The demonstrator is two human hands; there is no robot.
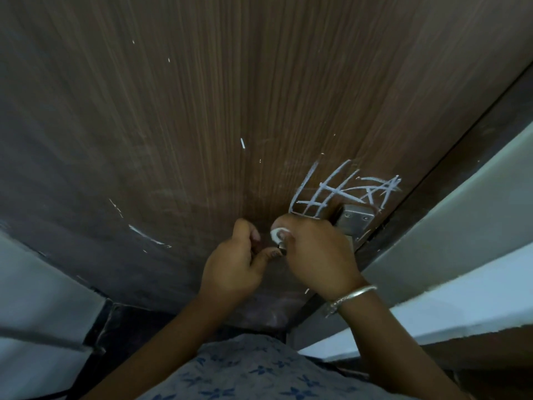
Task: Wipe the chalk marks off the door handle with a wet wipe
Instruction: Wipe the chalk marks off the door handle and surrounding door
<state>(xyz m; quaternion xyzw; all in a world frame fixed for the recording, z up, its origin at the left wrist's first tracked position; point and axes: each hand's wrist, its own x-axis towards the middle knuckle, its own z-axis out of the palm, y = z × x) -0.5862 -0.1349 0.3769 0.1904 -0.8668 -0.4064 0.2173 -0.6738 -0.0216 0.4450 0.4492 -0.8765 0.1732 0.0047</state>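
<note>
Right hand (317, 252) round crumpled white wet wipe (277, 234) on silver metal door handle (282, 250); left hand (233, 264) beside, curled, hold unclear.

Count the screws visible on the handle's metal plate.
2: left screw and right screw, both on the metal plate's upper part. The right hand, gripping the wet wipe, covers the lower part; more may be hidden.

Your door (202, 111) is brown wood-grain laminate, and it's what everything sits on here. There's a big white chalk scribble (346, 192) of crossed lines near its right edge, running right down to the metal plate (356, 219) screwed on there. Shorter stray streaks (147, 236) dot the middle and lower left.
</note>
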